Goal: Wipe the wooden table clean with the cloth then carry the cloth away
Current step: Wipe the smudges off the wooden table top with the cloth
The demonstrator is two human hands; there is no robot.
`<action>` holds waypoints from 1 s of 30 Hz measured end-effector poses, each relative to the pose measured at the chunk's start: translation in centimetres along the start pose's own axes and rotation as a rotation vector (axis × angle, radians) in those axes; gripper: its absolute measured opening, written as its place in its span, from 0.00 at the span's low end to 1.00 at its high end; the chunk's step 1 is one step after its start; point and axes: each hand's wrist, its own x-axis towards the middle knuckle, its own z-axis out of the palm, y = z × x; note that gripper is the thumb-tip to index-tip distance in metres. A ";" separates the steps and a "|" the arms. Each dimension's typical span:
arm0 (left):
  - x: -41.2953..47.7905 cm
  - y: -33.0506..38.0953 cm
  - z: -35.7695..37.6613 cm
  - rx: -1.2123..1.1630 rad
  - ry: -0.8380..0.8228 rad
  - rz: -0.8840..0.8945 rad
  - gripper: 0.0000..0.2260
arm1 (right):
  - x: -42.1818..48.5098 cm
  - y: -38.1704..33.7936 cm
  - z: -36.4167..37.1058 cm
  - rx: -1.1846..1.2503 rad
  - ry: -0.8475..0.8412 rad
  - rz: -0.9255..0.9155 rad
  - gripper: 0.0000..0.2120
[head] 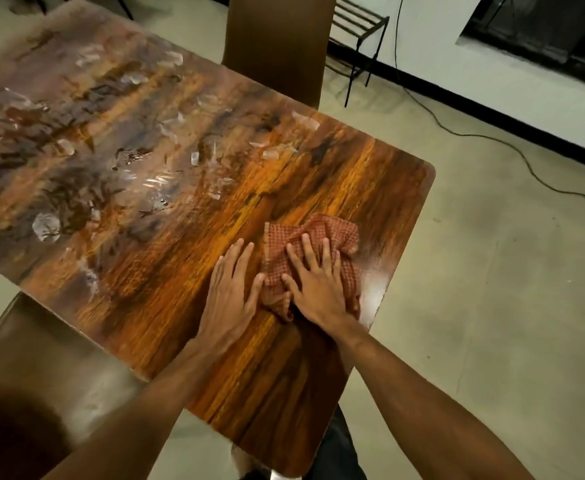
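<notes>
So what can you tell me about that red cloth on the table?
The cloth is reddish with a small checked weave, and it looks soft and woven. It lies crumpled in folds on the wooden table, close to the right edge. The right hand presses flat on top of it, fingers spread. The left hand lies flat on the wood beside it, its thumb at the cloth's edge.

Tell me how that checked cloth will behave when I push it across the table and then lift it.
The cloth lies crumpled in soft folds under the right hand, so it is probably floppy and will bunch when pushed. It looks thin, likely light, and should droop when lifted. The table looks glossy, so it may slide easily.
</notes>
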 end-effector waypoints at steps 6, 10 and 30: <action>7.3 1.1 1.1 0.013 0.032 -0.109 0.27 | 6.8 11.6 -4.6 -0.010 0.050 0.106 0.34; 11.8 1.5 1.5 0.007 0.110 -0.180 0.26 | 11.7 8.1 -5.5 -0.014 0.023 0.080 0.32; 25.4 -4.3 -1.8 0.071 0.195 -0.266 0.27 | 34.3 3.6 -9.0 -0.052 0.011 -0.234 0.31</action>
